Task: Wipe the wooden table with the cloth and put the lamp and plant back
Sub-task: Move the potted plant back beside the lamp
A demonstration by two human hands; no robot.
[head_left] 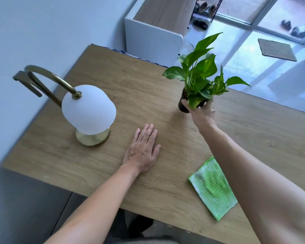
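A wooden table (148, 95) fills the middle of the view. At its left stands a lamp (88, 110) with a white round shade, a brass base and a curved brass arm. My right hand (202, 112) grips the dark pot of a leafy green plant (201, 74) over the table's far right part; I cannot tell whether the pot touches the wood. My left hand (143, 150) lies flat on the table, palm down, fingers together, holding nothing. A folded green cloth (213, 187) lies near the front edge, partly under my right forearm.
A pale wall runs along the table's left side. Behind the table stands a white cabinet (151, 37). Beyond it are a tiled floor, a brown doormat (276, 49), glass doors and several shoes. The floor in front of the table is dark.
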